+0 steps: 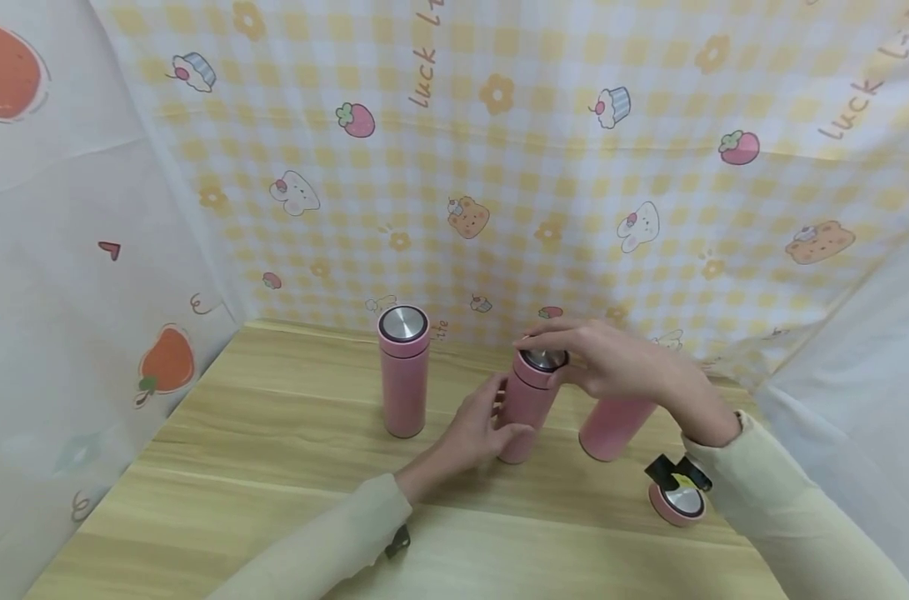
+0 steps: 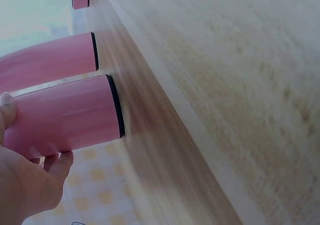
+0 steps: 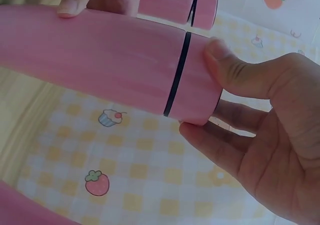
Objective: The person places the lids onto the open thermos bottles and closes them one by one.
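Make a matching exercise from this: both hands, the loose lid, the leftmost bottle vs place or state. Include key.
1. Left hand
2. Right hand
3. Loose lid
4. Leftmost bottle

A. Lies on the table, apart from any bottle
B. Holds the middle bottle's lid
C. Stands upright, no hand on it
D. Grips the body of the middle bottle

Pairs: 1-D, 2-B, 3-A, 4-C
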`<state>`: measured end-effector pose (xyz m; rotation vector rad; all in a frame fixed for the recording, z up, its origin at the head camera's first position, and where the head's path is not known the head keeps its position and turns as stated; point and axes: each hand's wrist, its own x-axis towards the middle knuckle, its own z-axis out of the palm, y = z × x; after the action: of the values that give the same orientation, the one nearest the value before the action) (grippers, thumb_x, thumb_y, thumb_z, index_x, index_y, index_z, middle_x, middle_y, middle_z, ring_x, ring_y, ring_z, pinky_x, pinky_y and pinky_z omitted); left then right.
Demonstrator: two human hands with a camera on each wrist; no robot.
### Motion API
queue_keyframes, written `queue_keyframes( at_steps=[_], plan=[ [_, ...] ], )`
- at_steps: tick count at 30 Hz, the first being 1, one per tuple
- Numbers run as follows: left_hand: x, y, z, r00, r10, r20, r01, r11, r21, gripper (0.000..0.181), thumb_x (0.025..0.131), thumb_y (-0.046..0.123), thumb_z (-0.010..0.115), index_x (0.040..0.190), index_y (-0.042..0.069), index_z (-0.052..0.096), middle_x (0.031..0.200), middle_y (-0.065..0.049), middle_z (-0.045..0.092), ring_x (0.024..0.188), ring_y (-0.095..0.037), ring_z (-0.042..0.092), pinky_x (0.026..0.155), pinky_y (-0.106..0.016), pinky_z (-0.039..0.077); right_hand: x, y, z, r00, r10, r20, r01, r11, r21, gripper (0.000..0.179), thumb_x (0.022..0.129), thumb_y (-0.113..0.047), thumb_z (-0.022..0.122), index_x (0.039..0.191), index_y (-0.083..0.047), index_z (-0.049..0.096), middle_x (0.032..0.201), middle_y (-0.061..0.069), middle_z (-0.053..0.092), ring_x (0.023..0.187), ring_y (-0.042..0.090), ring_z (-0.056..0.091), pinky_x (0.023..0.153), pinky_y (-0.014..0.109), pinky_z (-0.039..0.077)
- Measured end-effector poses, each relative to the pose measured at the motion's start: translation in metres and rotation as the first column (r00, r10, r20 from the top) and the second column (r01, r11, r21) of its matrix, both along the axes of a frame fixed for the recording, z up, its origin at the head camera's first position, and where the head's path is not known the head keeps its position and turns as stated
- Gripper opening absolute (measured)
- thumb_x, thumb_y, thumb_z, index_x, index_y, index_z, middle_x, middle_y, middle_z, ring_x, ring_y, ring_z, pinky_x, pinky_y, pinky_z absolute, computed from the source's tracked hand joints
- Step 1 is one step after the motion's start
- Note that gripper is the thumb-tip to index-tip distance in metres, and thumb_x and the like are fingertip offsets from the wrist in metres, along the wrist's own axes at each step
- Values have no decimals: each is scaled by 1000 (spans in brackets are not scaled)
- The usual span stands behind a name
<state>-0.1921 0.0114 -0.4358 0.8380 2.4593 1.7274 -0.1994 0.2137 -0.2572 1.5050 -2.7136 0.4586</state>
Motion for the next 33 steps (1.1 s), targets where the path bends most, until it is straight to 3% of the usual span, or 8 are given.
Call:
queue_keyframes(
  at_steps=[8, 21, 29, 33],
  plan=[
    [0, 1, 0, 1000, -8, -5, 8, 1000, 9, 62, 94, 20, 77, 145, 13, 43, 139, -4, 54, 125, -20, 54, 102, -36, 50, 4, 1, -3, 998, -15, -57, 15, 1000, 8, 52, 84, 12, 74, 134, -3, 65, 137, 13, 60, 140, 43, 37, 107, 52, 43],
    [-1, 0, 2, 1000, -13, 17, 13, 1000, 1, 62, 93, 20, 77, 145, 12, 44, 139, -5, 55, 125, -20, 54, 102, -36, 49, 6, 2, -9, 996, -6, -92, 3, 999, -34, 52, 85, 6, 79, 134, 1, 63, 133, 15, 61, 136, 42, 43, 105, 51, 46],
    [0, -1, 5, 999, -11, 33, 13, 999, -44, 65, 93, 18, 77, 147, 14, 42, 142, -4, 53, 128, -18, 53, 102, -32, 48, 6, 11, -20, 998, -26, -51, 21, 994, -103, 60, 92, -9, 77, 146, 0, 51, 139, 13, 57, 125, 26, 55, 99, 44, 51],
    [2, -3, 8, 1000, 9, 6, -8, 990, -141, 68, 93, 28, 77, 150, 15, 40, 142, -3, 54, 129, -17, 52, 104, -36, 47, 8, 18, -23, 997, -76, 33, 79, 989, -121, 74, 94, -14, 76, 155, -2, 36, 143, 15, 55, 114, 24, 64, 94, 41, 55]
  ],
)
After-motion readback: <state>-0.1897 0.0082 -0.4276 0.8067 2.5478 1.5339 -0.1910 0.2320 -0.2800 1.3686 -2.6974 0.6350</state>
